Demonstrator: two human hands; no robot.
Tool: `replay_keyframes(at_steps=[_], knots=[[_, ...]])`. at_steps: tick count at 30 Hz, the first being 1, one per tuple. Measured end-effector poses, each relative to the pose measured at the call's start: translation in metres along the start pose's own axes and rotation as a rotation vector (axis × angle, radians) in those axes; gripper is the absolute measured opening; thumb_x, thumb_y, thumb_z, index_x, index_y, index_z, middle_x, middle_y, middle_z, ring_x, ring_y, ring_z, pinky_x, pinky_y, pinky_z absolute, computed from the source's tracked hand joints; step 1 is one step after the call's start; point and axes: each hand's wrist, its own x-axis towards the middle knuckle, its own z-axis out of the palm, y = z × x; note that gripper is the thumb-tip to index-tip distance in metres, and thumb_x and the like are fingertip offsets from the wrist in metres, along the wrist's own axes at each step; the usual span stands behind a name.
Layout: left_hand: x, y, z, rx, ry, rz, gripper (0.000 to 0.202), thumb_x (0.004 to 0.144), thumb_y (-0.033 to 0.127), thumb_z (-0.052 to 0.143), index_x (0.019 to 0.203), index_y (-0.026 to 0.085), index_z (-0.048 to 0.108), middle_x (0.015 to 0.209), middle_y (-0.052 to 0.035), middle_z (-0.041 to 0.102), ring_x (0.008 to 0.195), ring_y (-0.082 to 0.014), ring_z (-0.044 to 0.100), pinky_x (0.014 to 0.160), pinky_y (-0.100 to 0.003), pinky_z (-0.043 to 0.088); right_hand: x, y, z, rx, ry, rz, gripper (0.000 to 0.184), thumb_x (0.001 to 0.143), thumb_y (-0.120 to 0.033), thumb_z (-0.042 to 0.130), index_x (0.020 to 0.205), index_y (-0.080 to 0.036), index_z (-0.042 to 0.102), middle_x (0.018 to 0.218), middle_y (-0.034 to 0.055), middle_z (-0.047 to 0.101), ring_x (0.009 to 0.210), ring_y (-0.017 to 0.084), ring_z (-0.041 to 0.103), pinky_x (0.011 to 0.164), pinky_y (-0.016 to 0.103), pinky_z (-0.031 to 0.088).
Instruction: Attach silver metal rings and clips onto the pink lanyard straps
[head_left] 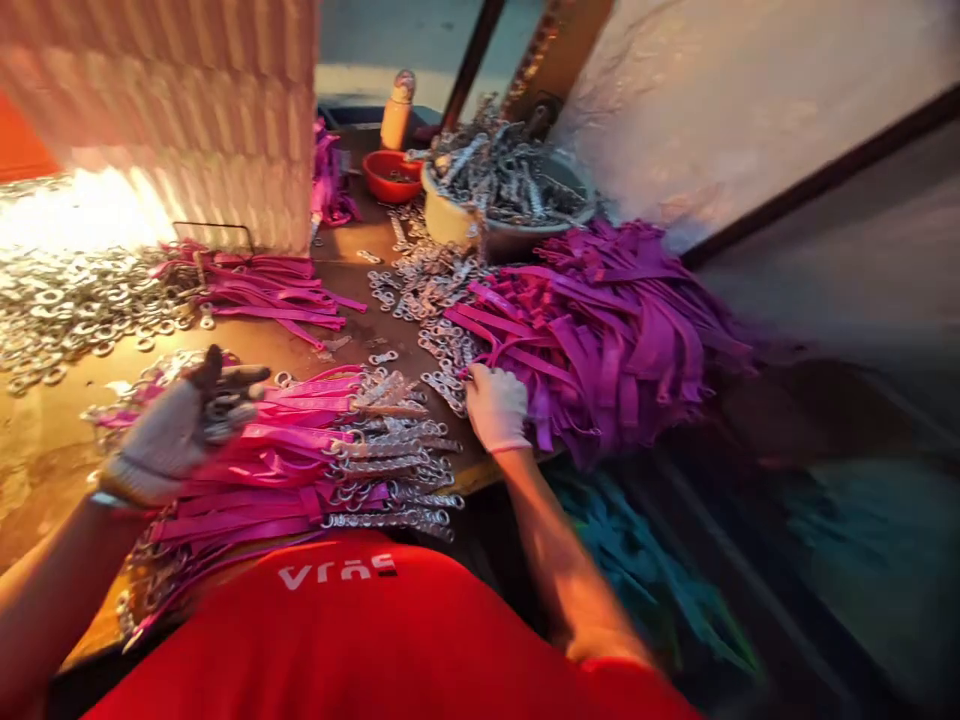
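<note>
My left hand [176, 425], in a white glove with dark fingertips, hovers over a stack of pink straps fitted with metal clips [315, 465] near the table's front edge; its fingers curl around small metal rings. My right hand [496, 405], also gloved in white, reaches into the big heap of loose purple straps [607, 335] on the right, fingers closed at the heap's left edge beside scattered metal clips [435, 330].
A pile of metal rings [67, 300] covers the table's left side. More pink straps [270, 290] lie mid-table. A bowl heaped with metal clasps [502, 190], a red bowl [390, 175] and a bottle [397, 110] stand at the back. A white woven sack [202, 120] looms behind.
</note>
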Motion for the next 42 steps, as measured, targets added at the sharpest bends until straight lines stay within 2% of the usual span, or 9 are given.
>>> replay_keyframes(at_steps=[3, 8, 13, 18, 22, 26, 30, 37, 42], knots=[[0.004, 0.000, 0.016, -0.223, -0.045, -0.131, 0.034, 0.096, 0.036, 0.057, 0.102, 0.007, 0.073, 0.080, -0.0129, 0.067, 0.052, -0.0091, 0.054, 0.033, -0.013, 0.032, -0.003, -0.002, 0.002, 0.095, 0.032, -0.016, 0.030, 0.099, -0.020, 0.046, 0.110, -0.010, 0.071, 0.103, 0.0236, 0.070, 0.097, 0.031, 0.061, 0.077, 0.038, 0.037], [-0.001, -0.017, 0.015, -0.178, -0.129, 0.002, 0.036, 0.078, 0.008, 0.070, 0.113, 0.006, 0.071, 0.088, -0.0103, 0.066, 0.054, -0.0051, 0.051, 0.035, -0.009, 0.025, -0.024, -0.049, -0.039, 0.734, 0.128, -0.296, 0.027, 0.097, -0.026, 0.047, 0.109, -0.016, 0.068, 0.103, 0.0123, 0.073, 0.091, 0.023, 0.065, 0.088, 0.034, 0.048], [-0.004, -0.029, 0.021, 0.063, -0.060, 0.194, 0.038, 0.081, 0.021, 0.074, 0.116, 0.008, 0.066, 0.073, -0.0033, 0.062, 0.048, -0.0038, 0.043, 0.038, -0.012, 0.027, -0.058, -0.138, -0.090, 1.082, -0.067, -0.652, 0.028, 0.096, -0.033, 0.055, 0.120, -0.022, 0.066, 0.109, 0.0050, 0.074, 0.096, 0.019, 0.068, 0.088, 0.030, 0.052], [-0.003, -0.038, 0.015, 0.406, 0.109, 0.453, 0.024, 0.088, 0.027, 0.067, 0.108, 0.014, 0.063, 0.064, -0.0013, 0.063, 0.050, -0.0089, 0.051, 0.047, -0.017, 0.039, -0.070, -0.189, -0.102, 1.191, -0.224, -0.699, 0.037, 0.088, -0.028, 0.065, 0.124, -0.022, 0.063, 0.112, 0.0039, 0.074, 0.100, 0.019, 0.069, 0.092, 0.033, 0.053], [-0.003, -0.043, 0.010, 0.239, -0.032, 0.444, 0.024, 0.094, 0.037, 0.059, 0.089, 0.014, 0.061, 0.057, 0.0007, 0.056, 0.045, -0.0073, 0.043, 0.042, -0.018, 0.032, -0.069, -0.193, -0.103, 1.327, -0.253, -0.606, 0.033, 0.084, -0.027, 0.063, 0.117, -0.021, 0.066, 0.105, 0.0022, 0.074, 0.094, 0.018, 0.068, 0.089, 0.032, 0.054], [-0.007, -0.049, 0.019, -0.005, -0.188, 0.349, 0.027, 0.094, 0.040, 0.061, 0.095, 0.013, 0.063, 0.055, 0.0040, 0.048, 0.041, -0.0042, 0.030, 0.038, -0.017, 0.020, -0.073, -0.193, -0.103, 1.439, -0.148, -0.406, 0.029, 0.083, -0.036, 0.065, 0.108, -0.020, 0.069, 0.091, 0.0010, 0.073, 0.083, 0.017, 0.067, 0.078, 0.028, 0.055], [-0.011, -0.061, 0.032, -0.132, -0.114, 0.338, 0.029, 0.084, 0.033, 0.076, 0.101, 0.014, 0.062, 0.061, 0.0038, 0.054, 0.044, -0.0033, 0.034, 0.040, -0.015, 0.024, -0.081, -0.198, -0.098, 1.436, -0.066, -0.354, 0.026, 0.085, -0.037, 0.065, 0.105, -0.021, 0.070, 0.094, 0.0015, 0.074, 0.084, 0.016, 0.067, 0.077, 0.027, 0.055], [-0.018, -0.060, 0.027, -0.100, -0.012, 0.326, 0.035, 0.084, 0.045, 0.074, 0.083, 0.014, 0.058, 0.056, 0.0039, 0.049, 0.041, -0.0044, 0.034, 0.037, -0.017, 0.022, -0.073, -0.185, -0.095, 1.176, -0.025, -0.637, 0.028, 0.095, -0.036, 0.057, 0.116, -0.022, 0.070, 0.111, 0.0069, 0.076, 0.100, 0.021, 0.070, 0.090, 0.032, 0.055], [-0.027, -0.050, 0.023, 0.025, -0.123, 0.229, 0.042, 0.084, 0.052, 0.071, 0.073, 0.015, 0.055, 0.054, 0.0046, 0.045, 0.040, -0.0042, 0.032, 0.037, -0.019, 0.021, -0.057, -0.179, -0.098, 1.075, -0.259, -0.945, 0.034, 0.099, -0.034, 0.052, 0.129, -0.024, 0.063, 0.124, 0.0065, 0.071, 0.112, 0.020, 0.067, 0.096, 0.033, 0.053]])
